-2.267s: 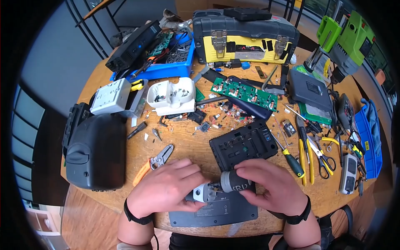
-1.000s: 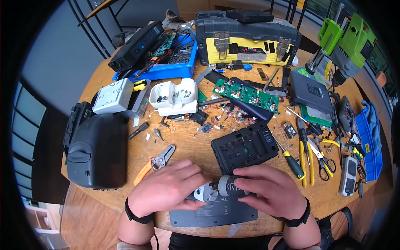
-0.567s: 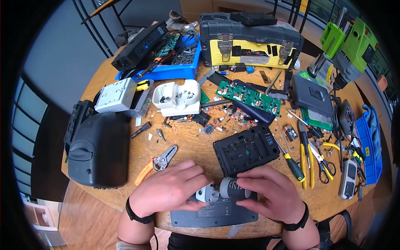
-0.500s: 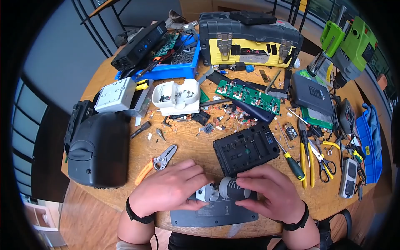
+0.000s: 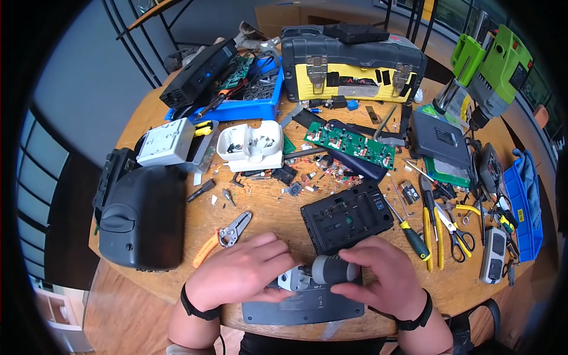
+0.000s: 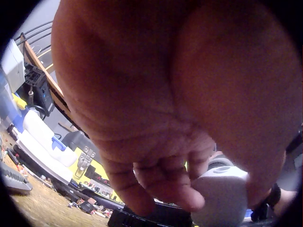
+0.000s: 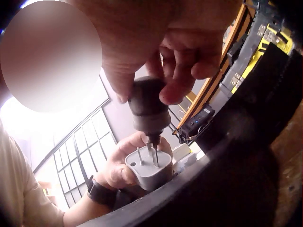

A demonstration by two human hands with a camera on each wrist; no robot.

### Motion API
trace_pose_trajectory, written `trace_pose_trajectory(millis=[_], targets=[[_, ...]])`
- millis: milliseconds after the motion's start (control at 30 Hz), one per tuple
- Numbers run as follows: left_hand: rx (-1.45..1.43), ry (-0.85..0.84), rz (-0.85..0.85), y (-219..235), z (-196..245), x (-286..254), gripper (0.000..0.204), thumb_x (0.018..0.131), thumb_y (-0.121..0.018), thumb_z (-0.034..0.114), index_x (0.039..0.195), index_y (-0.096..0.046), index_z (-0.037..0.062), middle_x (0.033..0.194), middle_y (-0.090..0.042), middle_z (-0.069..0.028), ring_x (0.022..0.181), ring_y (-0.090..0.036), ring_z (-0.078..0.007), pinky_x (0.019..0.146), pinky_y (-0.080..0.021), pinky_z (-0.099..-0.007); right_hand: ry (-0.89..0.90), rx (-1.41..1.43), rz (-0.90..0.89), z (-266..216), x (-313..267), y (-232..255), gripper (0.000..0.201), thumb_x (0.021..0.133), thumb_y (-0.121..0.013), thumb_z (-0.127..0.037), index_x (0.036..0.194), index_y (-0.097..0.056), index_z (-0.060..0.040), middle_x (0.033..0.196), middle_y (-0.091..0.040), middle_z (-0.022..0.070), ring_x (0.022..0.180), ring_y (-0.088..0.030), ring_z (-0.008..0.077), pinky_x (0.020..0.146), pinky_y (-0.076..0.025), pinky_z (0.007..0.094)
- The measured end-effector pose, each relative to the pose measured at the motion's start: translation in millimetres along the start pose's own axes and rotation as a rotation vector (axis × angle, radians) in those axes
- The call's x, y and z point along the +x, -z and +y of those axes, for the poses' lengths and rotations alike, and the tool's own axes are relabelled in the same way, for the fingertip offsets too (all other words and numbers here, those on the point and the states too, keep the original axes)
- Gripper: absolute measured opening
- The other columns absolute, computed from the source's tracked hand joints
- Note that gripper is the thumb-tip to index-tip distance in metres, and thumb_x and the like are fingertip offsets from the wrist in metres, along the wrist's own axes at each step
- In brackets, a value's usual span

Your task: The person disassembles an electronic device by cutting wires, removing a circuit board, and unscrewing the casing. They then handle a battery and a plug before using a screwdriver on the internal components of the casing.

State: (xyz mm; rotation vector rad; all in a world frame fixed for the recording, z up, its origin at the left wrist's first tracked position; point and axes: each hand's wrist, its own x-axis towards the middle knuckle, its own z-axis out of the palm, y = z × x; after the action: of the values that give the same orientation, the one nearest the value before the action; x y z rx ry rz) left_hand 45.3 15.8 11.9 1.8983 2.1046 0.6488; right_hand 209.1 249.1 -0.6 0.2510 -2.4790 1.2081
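Observation:
My left hand [image 5: 239,272] grips a white power plug [image 5: 289,279] between thumb and fingers, its metal prongs facing right. In my right hand [image 5: 387,281] is a stubby screwdriver [image 5: 330,269] with a dark handle and grey collar. Thumb and fingertips pinch the handle's end. From the right wrist view, the screwdriver's thin shaft [image 7: 155,141] reaches down to the prong face of the plug [image 7: 154,175], beside the prongs. The left wrist view shows the plug's smooth white body [image 6: 220,194] below the palm. Beneath both hands lies a dark flat device [image 5: 305,310] with a printed label.
A black battery plate [image 5: 346,216] lies just beyond the hands. Wire strippers [image 5: 228,234] are at the left, near a black casing [image 5: 142,216]. Screwdriver, pliers and scissors [image 5: 455,236] lie right. Small scraps, a green circuit board [image 5: 349,145] and a toolbox [image 5: 355,62] stand farther back.
The screwdriver handle has turned, and its white lettering no longer shows. My right fingers have shifted and spread on the handle. The left hand keeps its grip on the plug.

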Motion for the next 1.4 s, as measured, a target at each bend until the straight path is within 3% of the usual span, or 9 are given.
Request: trace_pose_trajectory(millis=[67,167,267,433,533,733,867,1067,1400], targets=[[0.004,-0.006,0.005,1.4,1.2,0.7,0.050,0.074,-0.088,0.029,0.113,-0.069,0.0046,0.092,-0.058,-0.0098,0.090,-0.057,-0.0308,0.079,-0.052,-0.0394,-0.075,-0.002,0.029,3.7,-1.1,-0.1,0.049,0.076,-0.092,-0.023,0.116,-0.069,-0.0064,0.100,-0.069,0.0082,0.079,-0.067,0.0262,0.072,-0.054,0.0368],[0.008,0.000,0.015,0.0,2.2,2.5,0.048,0.074,-0.088,0.027,0.113,-0.070,0.0055,0.092,-0.058,-0.0097,0.089,-0.058,-0.0307,0.079,-0.052,-0.0395,0.054,-0.092,0.051,6.0,3.5,3.0,0.051,0.075,-0.093,-0.022,0.116,-0.068,-0.0070,0.102,-0.070,0.0084,0.077,-0.066,0.0254,0.072,-0.054,0.0373],[0.016,0.003,0.081,1.0,1.5,2.1,0.046,0.074,-0.088,0.024,0.113,-0.071,0.0065,0.096,-0.061,-0.0099,0.091,-0.060,-0.0311,0.081,-0.053,-0.0390,0.028,-0.028,0.076,6.8,1.8,7.5,0.054,0.075,-0.094,-0.022,0.119,-0.066,-0.0076,0.105,-0.071,0.0103,0.080,-0.066,0.0241,0.072,-0.053,0.0374],[-0.064,-0.048,0.513,0.0,-2.1,-0.1,0.055,0.075,-0.089,0.016,0.123,-0.064,0.0032,0.115,-0.065,-0.0137,0.102,-0.063,-0.0327,0.084,-0.054,-0.0396,0.061,0.304,0.297,34.2,-12.1,0.0,0.057,0.078,-0.094,-0.028,0.120,-0.063,-0.0052,0.114,-0.068,0.0131,0.096,-0.063,0.0179,0.082,-0.049,0.0308],[-0.092,-0.021,0.596,-3.0,-8.9,-2.6,0.062,0.073,-0.092,0.012,0.126,-0.060,0.0026,0.119,-0.064,-0.0170,0.105,-0.065,-0.0339,0.087,-0.055,-0.0409,0.038,0.493,0.412,38.3,-10.2,-4.6,0.061,0.081,-0.092,-0.031,0.124,-0.058,-0.0047,0.120,-0.064,0.0118,0.099,-0.056,0.0139,0.087,-0.044,0.0282],[-0.329,0.055,0.741,-19.9,-20.2,-7.9,0.065,0.082,-0.089,0.008,0.133,-0.050,0.0033,0.129,-0.061,-0.0190,0.122,-0.064,-0.0275,0.102,-0.055,-0.0381,-0.068,0.330,0.282,40.9,-10.7,2.3,0.053,0.081,-0.092,-0.025,0.119,-0.062,-0.0043,0.116,-0.066,0.0109,0.098,-0.062,0.0168,0.086,-0.048,0.0297],[-0.389,0.056,0.811,-25.8,-23.1,-9.5,0.066,0.081,-0.090,0.009,0.133,-0.049,0.0023,0.129,-0.061,-0.0179,0.120,-0.064,-0.0247,0.102,-0.053,-0.0369,-0.092,0.233,0.203,32.0,-4.7,5.0,0.048,0.077,-0.093,-0.018,0.113,-0.065,-0.0043,0.110,-0.069,0.0124,0.100,-0.068,0.0231,0.086,-0.054,0.0346],[-0.599,0.169,0.792,-21.2,-20.0,-13.4,0.061,0.089,-0.084,0.013,0.137,-0.049,0.0013,0.128,-0.062,-0.0130,0.119,-0.062,-0.0194,0.103,-0.049,-0.0348,-0.069,0.187,0.126,29.4,-2.2,5.9,0.047,0.077,-0.093,-0.018,0.113,-0.066,-0.0051,0.106,-0.070,0.0109,0.083,-0.065,0.0204,0.078,-0.053,0.0329],[-0.629,0.192,0.829,-17.7,-18.7,-7.6,0.042,0.101,-0.068,0.018,0.136,-0.057,-0.0017,0.128,-0.062,-0.0110,0.114,-0.061,-0.0168,0.103,-0.048,-0.0340,-0.128,0.173,0.072,27.5,-2.1,4.3,0.043,0.077,-0.094,-0.024,0.108,-0.068,-0.0066,0.097,-0.070,0.0082,0.076,-0.063,0.0192,0.072,-0.050,0.0326]])
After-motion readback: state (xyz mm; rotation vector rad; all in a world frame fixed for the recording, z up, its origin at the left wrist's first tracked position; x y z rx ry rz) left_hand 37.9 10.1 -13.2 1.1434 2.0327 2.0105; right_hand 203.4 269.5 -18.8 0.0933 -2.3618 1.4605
